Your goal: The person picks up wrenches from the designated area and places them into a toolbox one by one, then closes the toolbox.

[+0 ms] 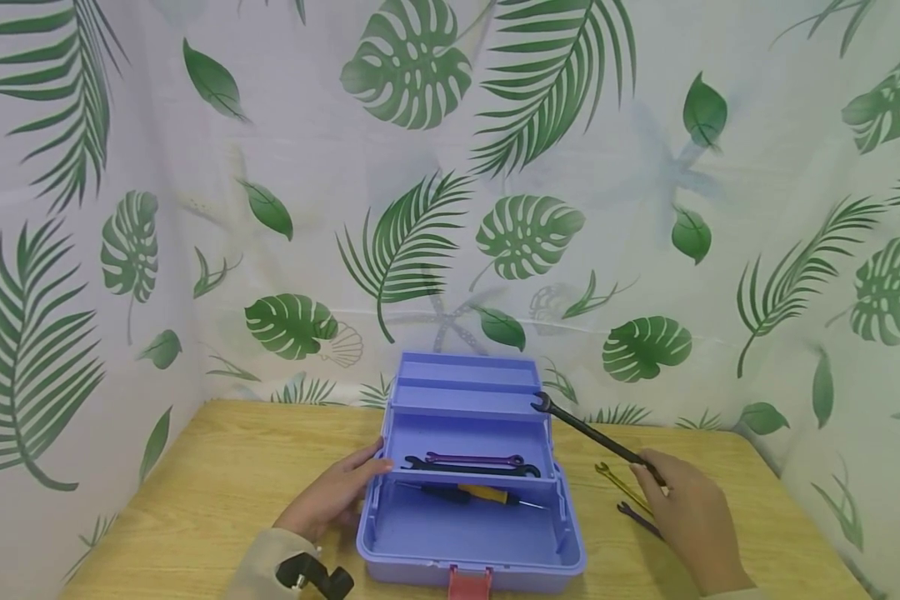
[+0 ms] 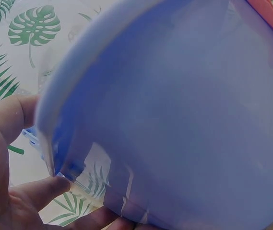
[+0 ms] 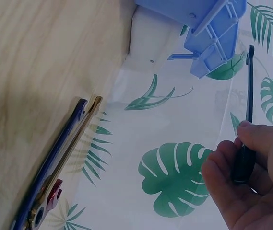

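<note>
A blue-violet toolbox [image 1: 465, 533] stands open on the table, its tiered trays raised at the back. My left hand [image 1: 337, 492] grips its left side, and the left wrist view shows the thumb and fingers around the box wall [image 2: 54, 96]. In my right hand [image 1: 693, 512] is a black wrench [image 1: 588, 431], held by one end, its open jaw up near the upper tray [image 1: 465, 396]. A purple wrench [image 1: 476, 459] and another black wrench [image 1: 472, 468] lie in the lower tray. Below them, a screwdriver with a yellow-and-black handle [image 1: 483, 493] lies in the box.
Right of the box, a gold wrench [image 1: 621, 485] and a dark purple wrench [image 1: 637, 518] lie on the wooden table [image 1: 217, 467], close to my right hand. A red latch [image 1: 470, 582] hangs at the box's front. Leaf-patterned cloth [image 1: 435, 275] rises behind the table.
</note>
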`<state>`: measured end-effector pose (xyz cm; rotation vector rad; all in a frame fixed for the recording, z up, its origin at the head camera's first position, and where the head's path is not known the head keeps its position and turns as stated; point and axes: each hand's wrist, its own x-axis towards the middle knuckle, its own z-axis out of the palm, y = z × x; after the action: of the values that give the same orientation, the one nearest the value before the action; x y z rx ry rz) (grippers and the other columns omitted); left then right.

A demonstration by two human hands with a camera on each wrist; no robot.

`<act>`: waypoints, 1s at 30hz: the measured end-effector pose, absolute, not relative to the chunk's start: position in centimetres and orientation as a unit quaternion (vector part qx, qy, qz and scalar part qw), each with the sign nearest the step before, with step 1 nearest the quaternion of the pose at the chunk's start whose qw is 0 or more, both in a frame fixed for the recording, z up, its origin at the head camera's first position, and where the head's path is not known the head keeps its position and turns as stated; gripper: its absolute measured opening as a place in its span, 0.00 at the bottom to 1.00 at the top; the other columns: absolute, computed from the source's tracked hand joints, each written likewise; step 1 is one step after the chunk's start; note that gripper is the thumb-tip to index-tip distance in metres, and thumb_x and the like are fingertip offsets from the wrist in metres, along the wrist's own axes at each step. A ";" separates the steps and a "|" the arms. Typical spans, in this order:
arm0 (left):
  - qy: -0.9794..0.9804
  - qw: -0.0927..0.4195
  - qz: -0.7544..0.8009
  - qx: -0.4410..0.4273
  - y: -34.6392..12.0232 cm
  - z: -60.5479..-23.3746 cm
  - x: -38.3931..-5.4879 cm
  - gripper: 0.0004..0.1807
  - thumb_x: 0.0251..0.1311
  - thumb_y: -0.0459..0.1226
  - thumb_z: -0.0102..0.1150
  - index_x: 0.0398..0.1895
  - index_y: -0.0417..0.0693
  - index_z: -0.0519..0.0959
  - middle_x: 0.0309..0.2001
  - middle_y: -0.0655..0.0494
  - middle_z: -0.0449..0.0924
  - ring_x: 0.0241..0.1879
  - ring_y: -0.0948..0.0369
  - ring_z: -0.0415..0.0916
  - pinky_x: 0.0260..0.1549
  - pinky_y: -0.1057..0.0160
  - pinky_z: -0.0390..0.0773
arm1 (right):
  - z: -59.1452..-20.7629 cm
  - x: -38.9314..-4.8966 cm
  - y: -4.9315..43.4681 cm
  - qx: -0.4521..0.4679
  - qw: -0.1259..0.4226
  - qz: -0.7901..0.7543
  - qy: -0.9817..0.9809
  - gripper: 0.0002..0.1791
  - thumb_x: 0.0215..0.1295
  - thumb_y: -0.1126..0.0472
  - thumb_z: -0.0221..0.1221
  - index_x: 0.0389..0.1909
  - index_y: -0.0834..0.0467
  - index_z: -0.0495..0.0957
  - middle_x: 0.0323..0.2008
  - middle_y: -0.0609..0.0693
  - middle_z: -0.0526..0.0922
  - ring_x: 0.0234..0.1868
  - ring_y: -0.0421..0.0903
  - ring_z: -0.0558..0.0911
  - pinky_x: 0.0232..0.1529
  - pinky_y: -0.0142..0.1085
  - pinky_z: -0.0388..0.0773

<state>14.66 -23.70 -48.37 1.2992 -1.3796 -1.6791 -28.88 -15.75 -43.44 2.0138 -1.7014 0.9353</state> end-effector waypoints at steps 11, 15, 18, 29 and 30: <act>-0.516 0.302 -0.636 0.488 -23.8 -48.4 14.7 0.45 0.57 0.58 0.58 0.74 0.56 0.52 0.69 0.33 0.53 0.62 0.35 0.63 0.37 0.43 0.80 | -43.3 -28.2 -15.6 0.723 0.179 0.320 -0.585 0.11 0.51 0.60 0.69 0.36 0.58 0.83 0.32 0.53 0.85 0.33 0.53 0.83 0.32 0.48 0.79; -0.516 0.300 -0.635 0.491 -23.8 -48.3 14.6 0.45 0.57 0.58 0.58 0.74 0.56 0.53 0.70 0.33 0.53 0.61 0.35 0.63 0.36 0.43 0.80 | -43.0 -27.7 -15.5 0.729 0.176 0.328 -0.575 0.12 0.51 0.60 0.69 0.37 0.57 0.83 0.34 0.52 0.85 0.35 0.52 0.83 0.34 0.48 0.79; -0.518 0.296 -0.634 0.492 -23.8 -48.3 14.6 0.45 0.57 0.59 0.57 0.74 0.57 0.52 0.70 0.33 0.52 0.62 0.35 0.63 0.36 0.42 0.80 | -42.8 -27.2 -15.5 0.736 0.179 0.335 -0.560 0.12 0.51 0.61 0.69 0.37 0.56 0.83 0.34 0.51 0.85 0.36 0.51 0.83 0.35 0.47 0.79; -0.522 0.295 -0.634 0.488 -23.8 -48.4 14.5 0.45 0.57 0.59 0.57 0.74 0.56 0.52 0.70 0.32 0.51 0.61 0.34 0.63 0.36 0.42 0.80 | -43.0 -25.0 -15.8 0.766 0.179 0.352 -0.506 0.10 0.53 0.61 0.68 0.37 0.55 0.82 0.32 0.46 0.83 0.35 0.43 0.81 0.32 0.42 0.79; -0.522 0.295 -0.633 0.489 -23.8 -48.4 14.6 0.45 0.57 0.59 0.57 0.74 0.56 0.52 0.70 0.32 0.52 0.61 0.34 0.63 0.37 0.42 0.80 | -43.1 -24.7 -15.9 0.769 0.176 0.356 -0.502 0.10 0.53 0.61 0.68 0.37 0.55 0.82 0.33 0.46 0.83 0.35 0.44 0.81 0.32 0.42 0.79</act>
<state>14.55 -23.84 -48.40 1.3025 -1.3892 -1.6847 -24.74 -15.86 -43.12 2.1764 -1.4203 1.0077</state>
